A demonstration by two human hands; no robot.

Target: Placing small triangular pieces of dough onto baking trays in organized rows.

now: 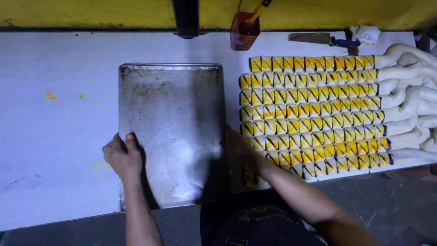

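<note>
Overhead view of a white worktable [54, 123] against a yellow wall [91, 13]. Centre: rectangular metal baking tray [170, 132], bare and scuffed, lying flat with its near edge slightly over the table's front edge. Left hand [122, 157] on the tray's left rim, fingers curled over the edge, gripping it. Right hand [236, 146] at the tray's right rim, in shadow; touching the edge, grip not clearly discernible. Just right of the tray: cut dough pieces [314, 114] in close-packed rows, each marked yellow with dark lines, the rows running on into uncut white dough ropes [409, 95] at the far right. Right forearm crossing the nearest rows. Back of the table: red translucent cup [243, 32] holding a yellow-handled tool [257, 11]; broad metal scraper [309, 38] with a blue handle; crumpled white cloth [366, 33]. Yellow smears [49, 94] on the table to the left.
</note>
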